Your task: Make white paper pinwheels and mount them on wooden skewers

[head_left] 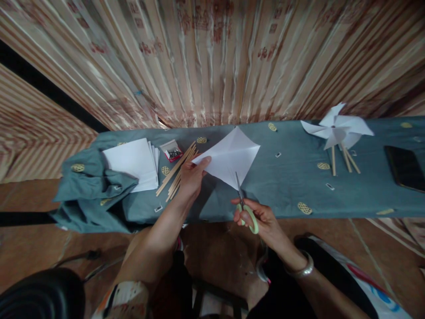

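My left hand (pixel 194 175) pinches the left corner of a creased white square sheet of paper (pixel 230 153), held above the cloth like a diamond. In my right hand (pixel 257 217) are scissors (pixel 249 216) with light green handles, fingers through the loops. Their blades point up and meet the paper near its lower corner; whether they have cut into it I cannot tell. Wooden sticks (pixel 174 177) lie just left of my left hand, partly behind it. Beside them stands a small open red-and-white box (pixel 171 150) of shiny metal pins or tacks.
A stack of white paper (pixel 133 164) lies at the left near bunched cloth (pixel 89 181). White paper pinwheels (pixel 341 128) on sticks rest at the right, with a dark phone (pixel 405 166) beyond. A patterned curtain (pixel 212 62) hangs behind the narrow table (pixel 282 190).
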Available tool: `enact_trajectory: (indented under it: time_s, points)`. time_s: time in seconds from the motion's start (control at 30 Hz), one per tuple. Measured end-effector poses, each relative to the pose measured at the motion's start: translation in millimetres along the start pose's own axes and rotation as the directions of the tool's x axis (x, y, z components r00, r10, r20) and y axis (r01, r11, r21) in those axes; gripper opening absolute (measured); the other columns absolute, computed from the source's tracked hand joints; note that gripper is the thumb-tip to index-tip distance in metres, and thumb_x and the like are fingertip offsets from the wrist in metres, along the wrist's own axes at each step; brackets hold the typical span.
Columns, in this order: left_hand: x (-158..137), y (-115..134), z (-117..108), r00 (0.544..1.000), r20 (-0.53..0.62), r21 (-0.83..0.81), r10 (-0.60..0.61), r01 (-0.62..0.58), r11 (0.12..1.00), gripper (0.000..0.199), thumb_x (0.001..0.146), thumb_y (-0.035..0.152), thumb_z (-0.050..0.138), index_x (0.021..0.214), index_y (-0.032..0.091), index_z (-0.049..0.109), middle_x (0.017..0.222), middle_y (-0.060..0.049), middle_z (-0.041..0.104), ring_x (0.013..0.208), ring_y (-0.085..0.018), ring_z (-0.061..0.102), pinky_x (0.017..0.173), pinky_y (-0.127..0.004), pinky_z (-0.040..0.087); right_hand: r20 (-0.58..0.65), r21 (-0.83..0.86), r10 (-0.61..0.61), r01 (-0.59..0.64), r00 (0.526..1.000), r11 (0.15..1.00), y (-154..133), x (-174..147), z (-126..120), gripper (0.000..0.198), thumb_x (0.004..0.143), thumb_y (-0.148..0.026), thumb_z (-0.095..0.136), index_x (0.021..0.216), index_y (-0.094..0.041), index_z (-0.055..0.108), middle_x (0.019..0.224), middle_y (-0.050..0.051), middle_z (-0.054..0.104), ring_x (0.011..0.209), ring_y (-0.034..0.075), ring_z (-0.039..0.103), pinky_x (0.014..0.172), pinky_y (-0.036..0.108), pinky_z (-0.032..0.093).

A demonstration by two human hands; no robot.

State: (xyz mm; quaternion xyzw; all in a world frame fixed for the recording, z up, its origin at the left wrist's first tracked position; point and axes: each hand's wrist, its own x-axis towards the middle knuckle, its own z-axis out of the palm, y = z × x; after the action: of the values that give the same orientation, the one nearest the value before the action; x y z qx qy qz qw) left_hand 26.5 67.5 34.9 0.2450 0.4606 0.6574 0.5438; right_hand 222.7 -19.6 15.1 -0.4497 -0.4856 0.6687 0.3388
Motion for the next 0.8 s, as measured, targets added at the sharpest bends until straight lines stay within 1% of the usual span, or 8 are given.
enact_trajectory:
  time_s: [0.13,0.27,0.47,0.6,0.8]
  points:
    - [0.2,0.5,-0.5,1.0,0.0,-0.012,0.006,-0.006,1.0,0.038,0.054,0.031,0.088,0.085,0.016,0.072,0.08,-0.003,0.075,0.071,-0.017,0.069,0.066,-0.028,0.054,-0.023,0.029,0.024,-0.023,0.999,0.999,0.6,0.1,1.9,0.048,0.075,-0.056,0.075,0.107,-0.021,0.069,0.07,0.0,0.066,0.059,0.012,0.058,0.058,0.025,0.051]
    - [1.1,-0.3,-1.3,1.0,0.001,-0.014,0.012,-0.012,1.0,0.038,0.055,0.031,0.088,0.085,0.016,0.072,0.078,-0.003,0.074,0.068,-0.016,0.068,0.065,-0.028,0.053,-0.045,0.031,0.041,-0.039,0.998,0.999,-2.5,0.3,4.0,0.048,0.072,-0.056,0.077,0.104,-0.021,0.07,0.067,-0.001,0.065,0.057,0.011,0.058,0.055,0.024,0.05]
    - [0.9,0.3,-1.5,1.0,-0.008,0.005,0.012,-0.012,1.0,0.036,0.057,0.031,0.087,0.086,0.016,0.071,0.078,-0.003,0.074,0.07,-0.017,0.069,0.067,-0.028,0.053,-0.042,0.021,0.055,-0.054,0.998,0.998,-3.6,1.2,4.9,0.048,0.071,-0.057,0.077,0.103,-0.02,0.071,0.065,0.0,0.066,0.056,0.011,0.06,0.055,0.025,0.052]
    - [0.3,0.5,-1.1,1.0,0.017,-0.001,0.014,-0.014,1.0,0.036,0.057,0.032,0.087,0.086,0.017,0.072,0.078,-0.003,0.075,0.07,-0.017,0.069,0.066,-0.027,0.053,-0.03,0.014,0.061,-0.06,0.998,0.998,-3.5,0.8,4.4,0.049,0.072,-0.058,0.075,0.104,-0.02,0.071,0.066,0.0,0.065,0.056,0.011,0.059,0.056,0.025,0.052]
    - [-3.5,-4.1,-0.3,0.998,0.063,0.009,-0.012,0.012,1.0,0.028,0.06,0.029,0.084,0.081,0.016,0.072,0.072,-0.002,0.072,0.065,-0.015,0.065,0.064,-0.026,0.051,-0.046,0.002,0.026,-0.026,0.999,1.0,-4.7,0.5,3.0,0.049,0.074,-0.059,0.073,0.105,-0.02,0.07,0.07,0.001,0.067,0.059,0.012,0.059,0.055,0.025,0.05]
